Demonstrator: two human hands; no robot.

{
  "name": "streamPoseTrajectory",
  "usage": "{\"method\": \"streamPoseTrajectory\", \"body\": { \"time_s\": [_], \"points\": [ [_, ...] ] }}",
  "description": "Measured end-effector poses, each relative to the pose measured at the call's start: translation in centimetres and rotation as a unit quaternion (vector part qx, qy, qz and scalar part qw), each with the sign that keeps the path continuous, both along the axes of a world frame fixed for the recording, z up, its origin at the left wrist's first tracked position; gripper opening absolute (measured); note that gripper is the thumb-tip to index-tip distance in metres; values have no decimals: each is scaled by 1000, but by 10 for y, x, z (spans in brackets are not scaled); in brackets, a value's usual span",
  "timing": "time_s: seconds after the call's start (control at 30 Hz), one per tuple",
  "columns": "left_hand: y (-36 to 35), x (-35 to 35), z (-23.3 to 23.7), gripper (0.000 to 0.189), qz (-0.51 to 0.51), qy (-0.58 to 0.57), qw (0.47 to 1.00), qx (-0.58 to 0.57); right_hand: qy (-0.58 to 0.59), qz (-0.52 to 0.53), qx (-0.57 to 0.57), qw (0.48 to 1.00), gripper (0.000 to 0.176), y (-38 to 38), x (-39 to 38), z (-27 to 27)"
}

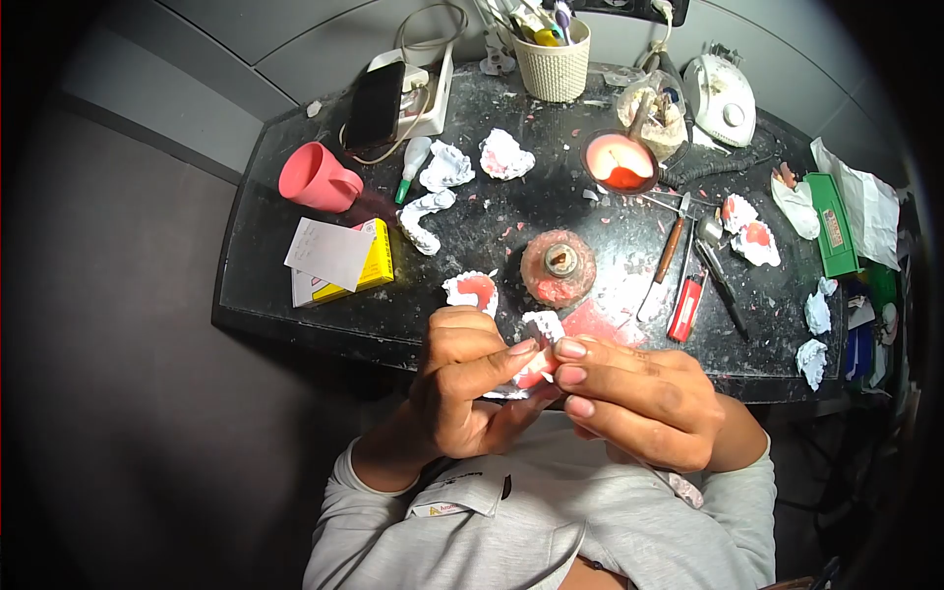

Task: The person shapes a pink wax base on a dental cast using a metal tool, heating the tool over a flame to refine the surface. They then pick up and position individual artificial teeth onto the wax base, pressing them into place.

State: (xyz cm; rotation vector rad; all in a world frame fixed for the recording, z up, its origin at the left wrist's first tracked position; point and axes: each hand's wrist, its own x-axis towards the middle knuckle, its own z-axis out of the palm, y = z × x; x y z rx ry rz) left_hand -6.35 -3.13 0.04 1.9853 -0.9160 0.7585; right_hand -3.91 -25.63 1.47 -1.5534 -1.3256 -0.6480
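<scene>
Close to my body, just past the table's front edge, both hands meet around a white plaster dental cast [540, 323] with pink-red wax on it. My left hand [462, 379] is closed on the cast's left side, thumb against the wax. From the right, the fingertips of my right hand [644, 398] press together at the wax; whether a small piece lies between them is hidden. Another cast with red wax [476, 292] sits behind my left hand. Beyond my fingers lie a pink wax sheet [602, 323] and a wax-stained spirit lamp [559, 267].
A wax knife [664, 265], a red lighter [686, 310] and a dark-handled tool [726, 290] lie at right. Behind stands a pan of melted wax [619, 162]. More casts [752, 236] are scattered about. A pink cup [320, 177] and yellow box [364, 265] stand left.
</scene>
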Motion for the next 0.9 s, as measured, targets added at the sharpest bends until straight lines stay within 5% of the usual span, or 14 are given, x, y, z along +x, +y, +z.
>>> {"method": "streamPoseTrajectory", "body": {
  "time_s": [0.13,0.53,0.67,0.9],
  "points": [
    [2,4,-8,46,-37,4,997,-73,28,-30,1,999,29,-15,-2,1],
    [5,3,-7,44,5,-8,999,-32,101,15,29,994,27,-24,-2,-13],
    [5,2,-8,44,4,2,999,-41,37,-52,34,997,29,-17,-2,-8],
    [1,3,-13,46,4,-16,999,-29,15,-17,-11,1000,31,-4,2,-6]
  ]
}}
